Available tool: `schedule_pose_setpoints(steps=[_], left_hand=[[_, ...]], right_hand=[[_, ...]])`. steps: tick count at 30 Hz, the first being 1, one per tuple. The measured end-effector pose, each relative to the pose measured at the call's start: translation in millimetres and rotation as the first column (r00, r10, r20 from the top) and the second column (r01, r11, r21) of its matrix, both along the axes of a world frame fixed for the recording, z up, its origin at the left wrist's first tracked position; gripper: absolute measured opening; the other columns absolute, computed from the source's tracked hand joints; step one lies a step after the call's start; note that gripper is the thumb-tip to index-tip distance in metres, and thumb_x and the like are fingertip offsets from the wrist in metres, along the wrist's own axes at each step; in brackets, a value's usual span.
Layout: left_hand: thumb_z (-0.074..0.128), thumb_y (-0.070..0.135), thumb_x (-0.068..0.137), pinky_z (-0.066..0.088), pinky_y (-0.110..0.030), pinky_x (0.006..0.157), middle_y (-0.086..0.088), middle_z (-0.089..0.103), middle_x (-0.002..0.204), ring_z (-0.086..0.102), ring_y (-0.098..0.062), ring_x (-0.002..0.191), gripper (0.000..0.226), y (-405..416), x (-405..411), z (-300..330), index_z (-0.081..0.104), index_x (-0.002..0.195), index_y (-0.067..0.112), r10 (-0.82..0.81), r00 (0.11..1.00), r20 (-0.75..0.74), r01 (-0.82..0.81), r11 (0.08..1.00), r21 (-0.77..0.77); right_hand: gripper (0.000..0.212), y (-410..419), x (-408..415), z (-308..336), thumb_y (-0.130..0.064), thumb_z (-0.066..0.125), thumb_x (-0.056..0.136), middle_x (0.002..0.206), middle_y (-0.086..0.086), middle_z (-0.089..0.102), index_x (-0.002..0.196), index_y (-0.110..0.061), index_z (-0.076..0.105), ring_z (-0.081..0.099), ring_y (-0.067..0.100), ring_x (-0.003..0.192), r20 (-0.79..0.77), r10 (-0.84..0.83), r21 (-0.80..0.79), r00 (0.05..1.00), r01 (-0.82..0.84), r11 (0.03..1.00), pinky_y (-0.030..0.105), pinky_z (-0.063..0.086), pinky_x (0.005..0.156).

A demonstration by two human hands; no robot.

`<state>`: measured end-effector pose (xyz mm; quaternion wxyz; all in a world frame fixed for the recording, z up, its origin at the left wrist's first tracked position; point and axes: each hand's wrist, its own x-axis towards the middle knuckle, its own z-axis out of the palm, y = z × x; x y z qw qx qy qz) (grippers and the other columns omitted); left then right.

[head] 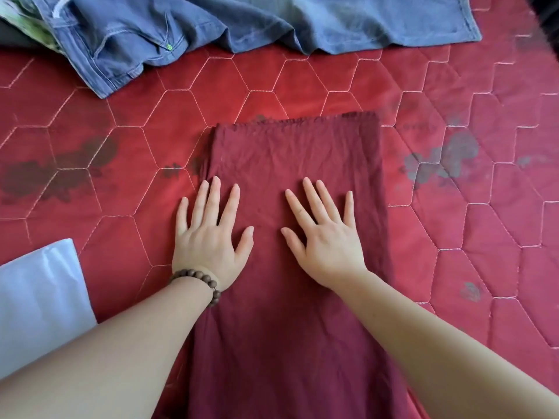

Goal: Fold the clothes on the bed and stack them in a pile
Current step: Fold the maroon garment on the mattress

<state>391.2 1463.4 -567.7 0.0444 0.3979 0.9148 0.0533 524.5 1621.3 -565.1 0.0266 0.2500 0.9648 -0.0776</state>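
A dark red garment lies flat as a long folded strip on the bed, its far edge straight and slightly frayed. My left hand, with a wooden bead bracelet on the wrist, rests palm down on the strip's left side with fingers spread. My right hand presses flat on the strip's right half, fingers straight and spread. Blue denim jeans lie crumpled and unfolded across the far side of the bed.
The bed carries a red quilted cover with hexagon stitching and dark stains. A white folded item lies at the near left. A green-patterned cloth peeks out at the far left corner beside the jeans.
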Motion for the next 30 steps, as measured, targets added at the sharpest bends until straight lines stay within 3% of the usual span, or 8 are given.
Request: schedule_pose_setpoints(steps=[7, 9, 11, 13, 16, 23, 30], left_hand=[[0.034, 0.059, 0.091, 0.003, -0.05, 0.119, -0.006, 0.004, 0.162, 0.0, -0.019, 0.149, 0.071, -4.7, -7.5, -0.1, 0.014, 0.153, 0.032, -0.055, 0.996, 0.073, 0.058, 0.998, -0.038], [0.039, 0.055, 0.092, 0.0, -0.053, 0.119, -0.005, -0.001, 0.163, -0.006, -0.019, 0.149, 0.07, -7.3, -6.5, 5.3, 0.012, 0.153, 0.032, -0.063, 0.99, 0.129, 0.071, 0.996, -0.06], [0.037, 0.049, 0.094, -0.001, -0.058, 0.117, -0.008, 0.003, 0.162, -0.007, -0.022, 0.149, 0.064, -14.2, 12.9, 12.2, 0.02, 0.152, 0.027, -0.086, 0.992, 0.087, 0.092, 0.993, -0.068], [0.031, 0.044, 0.094, 0.003, -0.058, 0.116, -0.011, 0.013, 0.161, 0.0, -0.025, 0.149, 0.06, -26.6, 52.2, 18.5, 0.03, 0.149, 0.02, -0.163, 0.986, 0.019, 0.164, 0.985, -0.059], [0.024, 0.044, 0.09, 0.008, -0.054, 0.118, -0.013, 0.019, 0.159, 0.011, -0.026, 0.148, 0.066, -54.9, 125.8, 19.2, 0.029, 0.15, 0.017, -0.294, 0.954, 0.065, 0.299, 0.951, -0.083], [0.027, 0.051, 0.09, 0.014, -0.055, 0.117, -0.011, 0.016, 0.16, 0.013, -0.029, 0.148, 0.068, -116.5, 206.7, 18.9, 0.021, 0.153, 0.025, -0.179, 0.976, 0.124, 0.197, 0.969, -0.151], [0.027, 0.059, 0.09, 0.011, -0.052, 0.119, -0.016, 0.01, 0.16, 0.007, -0.03, 0.149, 0.073, -178.5, 224.9, 23.3, 0.014, 0.154, 0.026, -0.226, 0.968, 0.112, 0.243, 0.953, -0.181]], right_hand=[[0.066, 22.8, 68.3, 9.8, -0.06, 0.021, 0.094, 0.163, -0.001, 0.002, 0.154, -0.032, 0.011, -0.005, 0.019, 0.149, 0.077, -0.321, 0.039, 0.944, 0.318, 0.947, 0.057, -0.006, 0.117], [0.067, 3.5, 80.0, 13.2, -0.06, 0.021, 0.094, 0.163, 0.0, 0.001, 0.154, -0.031, 0.012, -0.005, 0.019, 0.149, 0.057, -0.311, 0.032, 0.949, 0.309, 0.95, 0.057, -0.006, 0.117], [0.067, -24.8, 88.7, 15.5, -0.06, 0.021, 0.094, 0.163, 0.001, 0.003, 0.154, -0.031, 0.013, -0.004, 0.019, 0.149, 0.047, -0.247, 0.013, 0.968, 0.246, 0.969, 0.057, -0.005, 0.117], [0.066, -55.7, 96.6, 15.1, -0.059, 0.022, 0.094, 0.162, 0.001, 0.007, 0.154, -0.031, 0.016, -0.002, 0.02, 0.15, 0.058, -0.17, -0.008, 0.984, 0.171, 0.985, 0.057, -0.004, 0.117], [0.065, -91.9, 113.9, 13.1, -0.057, 0.026, 0.095, 0.162, 0.001, 0.009, 0.153, -0.029, 0.018, 0.0, 0.02, 0.15, 0.069, -0.149, -0.046, 0.986, 0.152, 0.987, 0.057, -0.003, 0.118], [0.066, -144.0, 187.8, 11.1, -0.056, 0.03, 0.095, 0.162, 0.003, 0.009, 0.154, -0.029, 0.017, 0.0, 0.021, 0.15, 0.078, -0.195, -0.035, 0.978, 0.198, 0.98, 0.054, 0.002, 0.119], [0.069, -199.9, 242.8, 17.4, -0.061, 0.03, 0.094, 0.162, 0.005, 0.005, 0.154, -0.031, 0.015, -0.001, 0.023, 0.15, 0.1, -0.193, -0.054, 0.976, 0.199, 0.979, 0.057, 0.003, 0.118]])
